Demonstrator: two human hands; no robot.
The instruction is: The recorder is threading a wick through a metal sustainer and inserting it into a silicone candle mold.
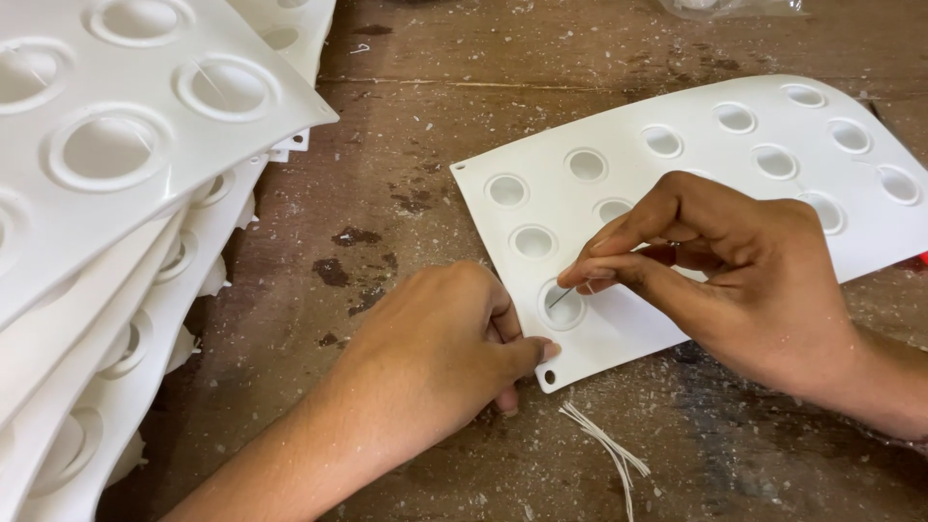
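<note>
- Fingers (619,253) of right hand (744,280): thumb and forefinger pinched on a thin needle (560,298), tip angled down into the nearest round cavity (563,306) of the white mould sheet (677,213).
- Left hand (435,353): loosely curled, thumb pressed on the near corner of the mould sheet, pinning it to the table; nothing gripped.
- Mould sheet: lying flat at centre right, rows of shallow round cavities across it, small hole at each near corner.
- Bundle of thin white wicks (609,449): lying loose on the table just below the sheet's near corner, close to left hand, touched by neither hand.
- Surface: wooden table (406,126), brown, worn, dark stains at centre, speckled all over with white flecks and crumbs.
- Stack of white mould sheets (116,222): at left, fanned and tilted, top sheet overhanging those below.
- Room beyond the table: not shown.
- Cut off: stack at left and top edges; far right end of the mould sheet; both forearms at frame edge.
- Hard to make out: clear plastic item (725,8) at top edge; small red patch (920,261) at right edge; whether a wick follows the needle.
</note>
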